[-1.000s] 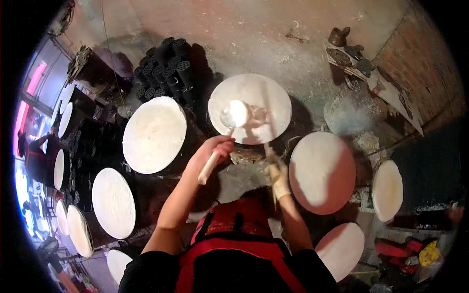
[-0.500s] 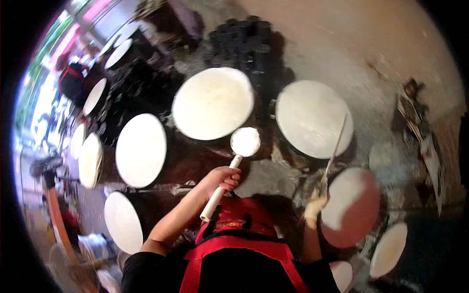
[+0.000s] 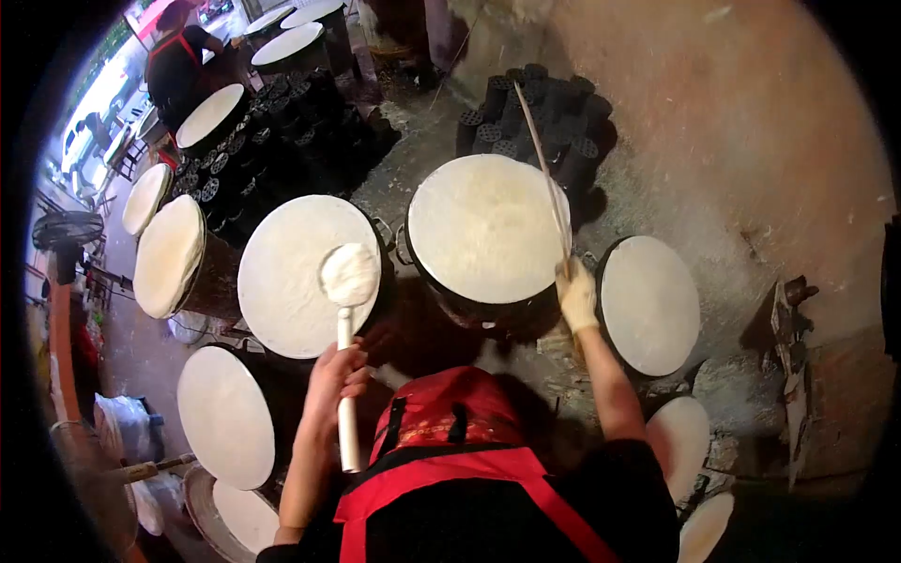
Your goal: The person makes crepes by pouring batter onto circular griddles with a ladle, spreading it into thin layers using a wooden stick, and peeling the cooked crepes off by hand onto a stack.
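My left hand is closed round the pale handle of a ladle. The ladle's round head, heaped with white stuff, is over a round white surface on the left. My right hand, in a pale glove, grips a long thin stick. That stick slants up and left across the right edge of the middle white round, which tops a dark drum. Whether the stick touches the surface I cannot tell.
More white rounds stand at the right and lower left. Black perforated cylinders are stacked behind the middle drum. A person in a red-strapped apron is at the upper left. A fan stands at the far left.
The view has swung left. My left hand has carried the ladle over the left round. My right hand and its stick have moved from the round on the right to the middle one.
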Demonstrator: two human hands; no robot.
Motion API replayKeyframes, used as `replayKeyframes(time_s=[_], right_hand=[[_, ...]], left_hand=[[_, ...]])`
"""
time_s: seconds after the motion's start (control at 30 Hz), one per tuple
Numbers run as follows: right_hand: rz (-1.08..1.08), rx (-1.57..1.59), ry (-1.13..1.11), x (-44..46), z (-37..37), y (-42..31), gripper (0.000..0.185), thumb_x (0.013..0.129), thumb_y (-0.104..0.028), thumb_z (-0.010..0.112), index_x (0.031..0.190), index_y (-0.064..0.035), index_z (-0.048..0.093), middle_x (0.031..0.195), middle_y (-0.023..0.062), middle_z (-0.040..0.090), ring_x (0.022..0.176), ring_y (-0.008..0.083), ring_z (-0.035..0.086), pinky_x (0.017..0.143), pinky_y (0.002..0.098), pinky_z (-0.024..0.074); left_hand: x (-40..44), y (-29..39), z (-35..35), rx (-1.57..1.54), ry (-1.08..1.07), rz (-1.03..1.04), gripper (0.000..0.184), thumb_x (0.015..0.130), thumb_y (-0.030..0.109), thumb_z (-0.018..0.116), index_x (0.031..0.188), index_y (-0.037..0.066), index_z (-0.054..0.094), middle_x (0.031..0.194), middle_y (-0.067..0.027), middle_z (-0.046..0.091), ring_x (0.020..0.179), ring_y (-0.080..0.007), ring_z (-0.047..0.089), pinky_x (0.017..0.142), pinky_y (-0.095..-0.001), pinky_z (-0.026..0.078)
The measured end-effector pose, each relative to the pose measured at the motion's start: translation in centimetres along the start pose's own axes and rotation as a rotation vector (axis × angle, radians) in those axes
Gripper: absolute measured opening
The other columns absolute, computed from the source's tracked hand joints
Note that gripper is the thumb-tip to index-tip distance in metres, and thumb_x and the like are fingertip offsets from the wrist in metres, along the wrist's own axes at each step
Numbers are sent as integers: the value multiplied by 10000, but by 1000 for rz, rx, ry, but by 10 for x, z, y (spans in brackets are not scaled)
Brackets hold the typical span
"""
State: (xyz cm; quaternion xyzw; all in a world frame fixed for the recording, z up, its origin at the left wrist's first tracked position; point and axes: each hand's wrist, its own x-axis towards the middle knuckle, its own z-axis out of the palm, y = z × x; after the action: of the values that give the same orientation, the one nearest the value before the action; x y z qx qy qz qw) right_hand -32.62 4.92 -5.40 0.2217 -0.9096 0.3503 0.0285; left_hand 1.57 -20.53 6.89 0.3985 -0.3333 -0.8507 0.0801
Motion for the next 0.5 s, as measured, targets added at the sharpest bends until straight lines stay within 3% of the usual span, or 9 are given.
replayKeyframes(time_s=[0.07,0.13,0.2,0.3,0.33,0.43,0.47,0.5], right_hand=[[-43,-118,152,49,1,-7,186,850,-193,543,928,-31,588,898,219,619,854,376,590,735,444,456],[-92,-175,137,100,7,22,176,850,-192,530,911,-41,596,901,210,620,845,390,582,732,446,458],[102,-376,55,139,6,18,221,857,-260,529,915,-71,629,891,166,638,831,367,602,722,443,471],[156,-416,11,179,22,34,221,863,-307,535,941,-136,652,900,119,654,842,333,619,714,411,483],[156,-351,-17,191,33,47,271,851,-364,556,917,-124,661,903,125,657,829,336,616,707,411,475],[160,31,-114,207,60,78,366,805,-346,634,976,-23,645,915,179,657,874,317,626,764,369,464],[124,-20,-79,217,78,96,373,785,-387,650,889,-29,659,790,181,643,745,338,618,672,375,461],[137,-62,-104,214,73,77,359,790,-353,651,929,-22,651,837,175,653,791,325,626,708,362,465]], left_hand=[[-9,15,-10,-79,63,14,144,908,89,456,1039,29,450,663,11,373,449,-27,300,328,-145,219],[-13,17,-23,-132,46,37,140,910,76,443,1038,21,449,677,8,375,453,-23,296,322,-141,212],[-21,18,-21,-250,74,50,143,910,65,436,1043,16,447,687,7,374,457,-19,291,320,-136,210],[-25,13,-18,-443,111,51,159,914,60,423,1062,4,442,691,0,358,465,-22,288,316,-130,224],[-26,10,-15,-505,135,58,166,916,62,422,1069,0,439,693,-2,356,466,-25,287,314,-131,227],[-30,2,-12,-733,115,45,189,926,69,417,1095,-14,428,700,-10,353,474,-39,292,309,-141,238],[-30,4,-8,-820,120,46,194,930,73,411,1100,-20,425,700,-13,351,477,-43,294,309,-144,246],[-32,5,-3,-907,121,45,200,934,77,406,1105,-25,421,701,-16,349,480,-47,297,310,-147,254]])
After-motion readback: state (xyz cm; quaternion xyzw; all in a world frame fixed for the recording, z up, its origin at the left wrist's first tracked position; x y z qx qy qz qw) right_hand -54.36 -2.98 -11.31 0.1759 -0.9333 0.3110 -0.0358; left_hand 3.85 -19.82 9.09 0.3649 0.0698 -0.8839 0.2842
